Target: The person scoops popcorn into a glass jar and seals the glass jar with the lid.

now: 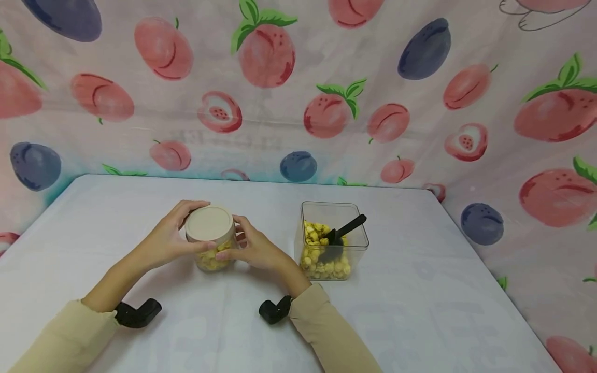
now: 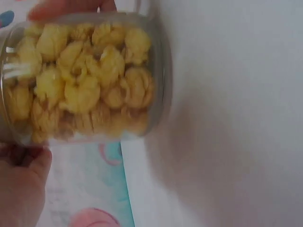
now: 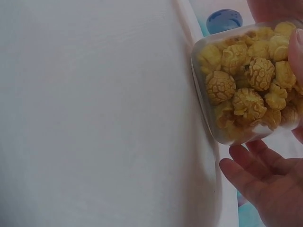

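While lidded jar (image 1: 211, 239) of popcorn is gripped by left hand (image 1: 165, 241) and right hand (image 1: 254, 247) for steadiness, square tub (image 1: 333, 239) with scoop (image 1: 344, 232) sits at 3 o'clock.

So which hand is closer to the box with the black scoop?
Right. The right hand grips the jar beside the box; the left hand grips the jar's far side.

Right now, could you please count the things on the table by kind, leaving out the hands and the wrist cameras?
Round jars with lids, holding yellow popcorn: 1, the jar held between the left hand and right hand.
Clear square containers of popcorn: 1, the container.
Black scoops: 1, the scoop standing in that container.
Total: 3.
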Motion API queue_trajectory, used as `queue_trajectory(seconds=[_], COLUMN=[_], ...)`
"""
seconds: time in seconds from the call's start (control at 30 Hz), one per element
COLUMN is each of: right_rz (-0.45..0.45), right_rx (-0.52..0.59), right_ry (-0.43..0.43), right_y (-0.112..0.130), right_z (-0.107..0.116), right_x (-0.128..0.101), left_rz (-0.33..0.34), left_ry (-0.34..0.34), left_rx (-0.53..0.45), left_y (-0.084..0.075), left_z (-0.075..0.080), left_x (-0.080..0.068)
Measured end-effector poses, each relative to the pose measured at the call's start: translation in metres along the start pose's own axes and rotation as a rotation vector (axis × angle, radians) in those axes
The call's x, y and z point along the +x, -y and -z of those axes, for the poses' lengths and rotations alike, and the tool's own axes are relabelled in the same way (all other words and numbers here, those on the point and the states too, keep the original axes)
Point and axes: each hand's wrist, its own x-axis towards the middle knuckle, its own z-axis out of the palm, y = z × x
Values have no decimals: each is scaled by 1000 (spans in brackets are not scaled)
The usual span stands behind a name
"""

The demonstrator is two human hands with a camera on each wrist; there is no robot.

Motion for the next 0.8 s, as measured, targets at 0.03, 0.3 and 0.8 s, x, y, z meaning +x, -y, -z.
queue_trajectory(seconds=[0.03, 0.3, 0.8], right_rz=[3, 11, 42], right_rx=[2, -1, -5], right_ry=[1, 2, 6], right_y=[0, -1, 0], right_z=[0, 0, 1], right_x=[0, 1, 1], left_rz=[16, 8, -56], left_ry=[-16, -155, -125], left_rx=[3, 68, 36], left_y=[-2, -8, -2], left_z=[-2, -12, -10], left_x=[-1, -1, 1])
